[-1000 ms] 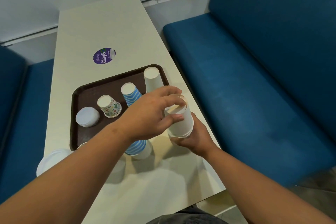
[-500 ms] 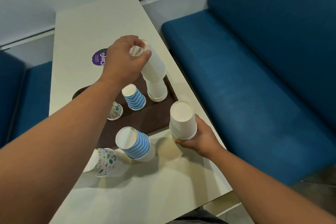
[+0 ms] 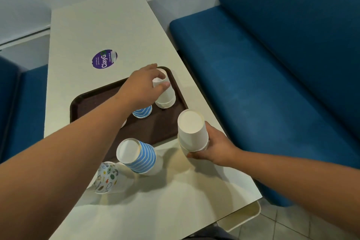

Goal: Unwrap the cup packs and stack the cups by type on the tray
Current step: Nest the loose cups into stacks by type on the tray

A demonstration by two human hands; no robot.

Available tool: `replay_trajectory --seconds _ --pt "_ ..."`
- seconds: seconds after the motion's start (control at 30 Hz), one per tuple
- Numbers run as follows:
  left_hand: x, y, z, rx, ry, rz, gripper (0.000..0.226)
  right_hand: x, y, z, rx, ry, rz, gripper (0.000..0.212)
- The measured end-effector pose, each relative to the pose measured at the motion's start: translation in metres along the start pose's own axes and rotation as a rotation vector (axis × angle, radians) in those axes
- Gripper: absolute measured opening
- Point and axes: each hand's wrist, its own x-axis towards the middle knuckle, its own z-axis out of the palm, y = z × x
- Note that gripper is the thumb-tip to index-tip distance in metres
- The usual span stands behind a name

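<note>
patterned cup stack (image 3: 107,178) lying tilted on cream tabletop (image 3: 101,25), near edge, partly under left forearm. brown tray (image 3: 93,101) behind it. striped cup stack (image 3: 139,156) tilted on tabletop just in front of tray. single striped cup (image 3: 142,112) upside down on tray. left hand (image 3: 140,88) over tray's far right corner, grip curled round top of white cup stack (image 3: 165,95) standing there. right hand (image 3: 213,147) at tabletop's right edge, grip wrapped round second white stack (image 3: 191,130), bases up. purple sticker (image 3: 104,58) beyond tray. blue bench (image 3: 272,64) on right.
</note>
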Motion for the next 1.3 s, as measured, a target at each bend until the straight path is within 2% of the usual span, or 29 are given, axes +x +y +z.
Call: replay_trajectory --seconds 0.07,0.13,0.2,0.3,0.37,0.6,0.83,0.9,0.97,1.03,1.07,1.17,1.3 --pt "-0.016 0.009 -0.005 -0.044 0.016 0.072 0.031 0.006 -0.002 -0.005 -0.023 -0.024 0.002 0.093" --pt "-0.038 0.022 -0.011 -0.213 0.004 0.154 0.023 0.009 -0.004 -0.005 -0.021 -0.006 0.009 0.092" --pt "-0.063 0.033 -0.012 -0.346 -0.077 0.287 0.035 0.009 -0.004 -0.002 -0.021 0.027 0.006 0.089" --pt "-0.080 0.036 0.003 -0.224 -0.135 0.499 0.065 0.007 -0.001 0.004 0.028 0.084 -0.002 0.086" --pt "-0.081 0.037 0.012 -0.144 -0.069 0.541 0.060 0.005 -0.001 0.007 0.047 0.110 -0.005 0.085" --pt "-0.092 0.037 0.018 -0.165 -0.005 0.533 0.033 -0.002 0.003 0.020 0.120 0.145 0.019 0.087" --pt "-0.093 0.047 -0.001 -0.283 0.127 0.516 0.028 -0.001 0.003 0.019 0.095 0.149 0.041 0.084" --pt "-0.091 0.049 -0.013 -0.369 0.188 0.505 0.025 -0.003 0.002 0.018 0.096 0.154 0.050 0.078" --pt "-0.085 0.047 -0.029 -0.559 0.251 0.462 0.021 -0.004 0.002 0.017 0.100 0.151 0.052 0.077" --pt "-0.073 0.038 -0.042 -0.749 0.308 0.345 0.018 -0.005 0.000 0.017 0.103 0.145 0.054 0.081" --pt "-0.065 0.032 -0.046 -0.767 0.357 0.270 0.018 -0.004 0.000 0.017 0.103 0.147 0.055 0.083" --pt "-0.037 0.010 -0.044 -0.535 0.486 0.059 0.020 -0.004 0.001 0.018 0.115 0.139 0.061 0.085" --pt "-0.005 -0.001 -0.038 -0.334 0.505 -0.014 0.026 -0.002 0.005 0.019 0.128 0.129 0.074 0.085"
